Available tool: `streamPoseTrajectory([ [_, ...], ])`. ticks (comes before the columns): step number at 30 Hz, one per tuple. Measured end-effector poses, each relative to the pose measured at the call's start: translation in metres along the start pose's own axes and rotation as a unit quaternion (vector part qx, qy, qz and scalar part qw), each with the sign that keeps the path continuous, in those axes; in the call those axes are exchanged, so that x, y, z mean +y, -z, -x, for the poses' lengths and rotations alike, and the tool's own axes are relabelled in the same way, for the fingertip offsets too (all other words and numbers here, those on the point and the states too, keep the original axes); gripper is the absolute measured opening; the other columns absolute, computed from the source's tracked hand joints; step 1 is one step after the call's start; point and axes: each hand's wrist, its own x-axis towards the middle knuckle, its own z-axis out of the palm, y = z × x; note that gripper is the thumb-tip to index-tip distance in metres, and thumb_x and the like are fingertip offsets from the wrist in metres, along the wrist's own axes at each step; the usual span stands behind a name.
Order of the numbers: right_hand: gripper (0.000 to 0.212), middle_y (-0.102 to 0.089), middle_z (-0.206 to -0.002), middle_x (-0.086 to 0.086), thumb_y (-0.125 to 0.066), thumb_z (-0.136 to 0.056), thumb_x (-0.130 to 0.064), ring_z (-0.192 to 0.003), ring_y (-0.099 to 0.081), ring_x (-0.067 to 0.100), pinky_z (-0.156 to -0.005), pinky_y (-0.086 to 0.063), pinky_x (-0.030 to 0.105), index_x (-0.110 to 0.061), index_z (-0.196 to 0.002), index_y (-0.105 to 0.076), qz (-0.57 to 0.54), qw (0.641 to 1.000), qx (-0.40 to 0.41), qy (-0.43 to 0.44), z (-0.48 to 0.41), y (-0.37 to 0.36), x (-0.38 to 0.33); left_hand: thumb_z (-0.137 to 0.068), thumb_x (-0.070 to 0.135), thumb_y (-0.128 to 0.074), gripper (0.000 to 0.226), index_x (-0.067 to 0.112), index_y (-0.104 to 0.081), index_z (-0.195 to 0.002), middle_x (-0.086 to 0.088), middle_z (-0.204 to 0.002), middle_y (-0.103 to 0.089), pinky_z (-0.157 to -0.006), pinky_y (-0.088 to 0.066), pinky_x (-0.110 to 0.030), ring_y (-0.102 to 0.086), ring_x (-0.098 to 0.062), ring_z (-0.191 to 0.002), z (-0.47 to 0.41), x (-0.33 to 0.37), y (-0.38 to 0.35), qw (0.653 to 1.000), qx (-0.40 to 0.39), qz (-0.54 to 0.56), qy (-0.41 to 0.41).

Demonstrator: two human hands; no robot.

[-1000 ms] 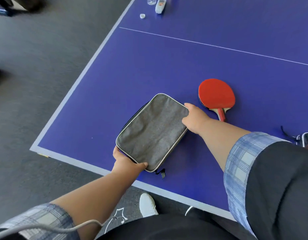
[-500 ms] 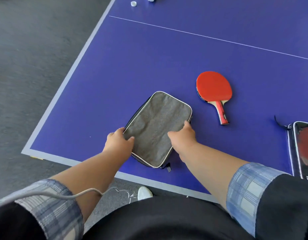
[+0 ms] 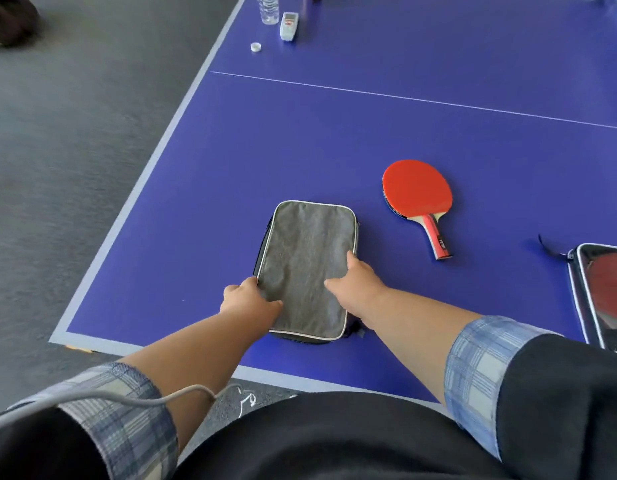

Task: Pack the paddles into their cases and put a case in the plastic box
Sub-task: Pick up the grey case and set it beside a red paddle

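two hands on one grey case (image 3: 307,258), lying flat near the front edge of the table (image 3: 438,133).
left hand (image 3: 246,301): fingers curled over the case's left rim close to the near corner, thumb on the cover, holding it.
right hand (image 3: 360,289): thumb and forefinger spread flat on the cover by the right rim, pressing; its other fingers are hidden.
case looks closed, with a dark pull tab at its near right corner.
one red paddle (image 3: 417,190), loose, face up, handle toward the person, just right of the case and a little beyond it, not touching.
one second case (image 3: 577,296), open at the right edge of view, something red inside, partly cut off.
plastic box: not in view.

risks, as judged: the top looks smooth, so a tug on the zip could slide the case off the near edge unless the left hand anchors it. a cover swung open rightward could knock the loose paddle.

surface: blue table, white border and one white line.
far left: one clear bottle (image 3: 269,10), one small white device (image 3: 289,26), one white cap (image 3: 255,47).
room: grey carpet floor (image 3: 75,150); one dark object at top left, unidentified.
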Motion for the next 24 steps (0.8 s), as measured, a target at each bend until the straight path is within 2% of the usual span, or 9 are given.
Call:
streamPoseTrajectory([
  [5,0.091,-0.020,-0.165,0.007,-0.061,-0.097,-0.033,-0.138,-0.043,0.029,-0.095,-0.040,0.031,-0.023,-0.163,0.001,0.007,1.000,-0.009,-0.013,0.005,0.001,0.003,-0.088,0.040,-0.067,0.063,0.020,-0.044,-0.144,-0.010,-0.136,-0.049,-0.092,-0.051,-0.039,-0.059,-0.031,-0.107,-0.001,0.006,-0.001,0.999,-0.028,0.038,0.011],
  [10,0.092,-0.018,-0.167,0.004,-0.064,-0.096,-0.036,-0.141,-0.041,0.029,-0.096,-0.038,0.031,-0.026,-0.163,-0.001,-0.022,1.000,-0.012,-0.004,0.009,0.006,0.009,-0.090,0.038,-0.066,0.052,0.016,-0.053,-0.135,-0.003,-0.113,-0.064,-0.086,-0.050,-0.035,-0.062,-0.025,-0.098,-0.002,-0.003,-0.002,0.983,-0.032,0.182,0.008],
  [13,0.093,-0.015,-0.169,0.003,-0.064,-0.095,-0.043,-0.148,-0.032,0.029,-0.113,-0.035,0.038,-0.024,-0.163,-0.003,-0.040,0.999,-0.013,-0.009,0.013,0.009,0.011,-0.091,0.037,-0.062,0.048,0.022,-0.052,-0.135,0.007,-0.101,-0.065,-0.078,-0.046,-0.031,-0.061,-0.017,-0.091,0.007,-0.002,-0.001,0.979,-0.018,0.202,-0.027],
  [15,0.092,-0.016,-0.169,0.003,-0.060,-0.093,-0.053,-0.150,-0.030,0.030,-0.119,-0.033,0.044,-0.021,-0.163,-0.009,-0.059,0.998,-0.006,-0.019,0.018,0.009,0.011,-0.092,0.038,-0.060,0.036,0.026,-0.060,-0.126,0.013,-0.097,-0.067,-0.073,-0.051,-0.028,-0.065,-0.010,-0.087,0.015,0.006,-0.001,0.971,-0.010,0.228,-0.066],
  [17,0.091,-0.023,-0.167,0.003,-0.054,-0.090,-0.065,-0.149,-0.032,0.030,-0.118,-0.034,0.048,-0.021,-0.162,-0.019,-0.075,0.997,0.004,-0.013,0.025,0.010,0.007,-0.090,0.042,-0.060,0.026,0.032,-0.062,-0.113,0.018,-0.091,-0.070,-0.063,-0.051,-0.021,-0.067,-0.001,-0.077,0.029,0.019,0.000,0.958,0.001,0.273,-0.093],
  [18,0.091,-0.027,-0.165,0.003,-0.051,-0.088,-0.070,-0.148,-0.034,0.028,-0.118,-0.035,0.048,-0.022,-0.161,-0.025,-0.092,0.996,0.007,-0.003,0.030,0.012,0.004,-0.089,0.046,-0.059,0.022,0.034,-0.062,-0.107,0.018,-0.087,-0.071,-0.063,-0.050,-0.020,-0.067,0.002,-0.073,0.037,0.027,0.000,0.950,0.004,0.292,-0.109],
  [21,0.093,-0.038,-0.160,-0.008,-0.044,-0.076,-0.085,-0.146,-0.037,0.022,-0.118,-0.032,0.047,-0.036,-0.155,-0.035,-0.193,0.981,-0.009,0.027,0.051,0.020,-0.008,-0.089,0.059,-0.049,0.023,0.042,-0.057,-0.102,0.029,-0.089,-0.068,-0.076,-0.045,-0.021,-0.063,0.008,-0.083,0.060,0.049,-0.003,0.934,-0.027,0.324,-0.150],
  [22,0.092,-0.045,-0.155,-0.011,-0.045,-0.070,-0.088,-0.143,-0.042,0.020,-0.118,-0.034,0.048,-0.044,-0.150,-0.040,-0.235,0.971,-0.018,0.031,0.059,0.025,-0.009,-0.090,0.060,-0.045,0.027,0.045,-0.057,-0.108,0.030,-0.095,-0.068,-0.082,-0.046,-0.021,-0.062,0.009,-0.090,0.067,0.055,-0.006,0.928,-0.049,0.328,-0.169],
  [24,0.076,-0.064,-0.134,-0.011,-0.050,-0.061,-0.089,-0.125,-0.061,0.017,-0.108,-0.046,0.049,-0.051,-0.126,-0.055,-0.304,0.951,-0.028,0.046,0.071,0.036,-0.005,-0.094,0.056,-0.041,0.035,0.043,-0.060,-0.121,0.022,-0.108,-0.070,-0.094,-0.049,-0.029,-0.064,0.002,-0.100,0.079,0.068,-0.013,0.920,-0.097,0.317,-0.210],
])
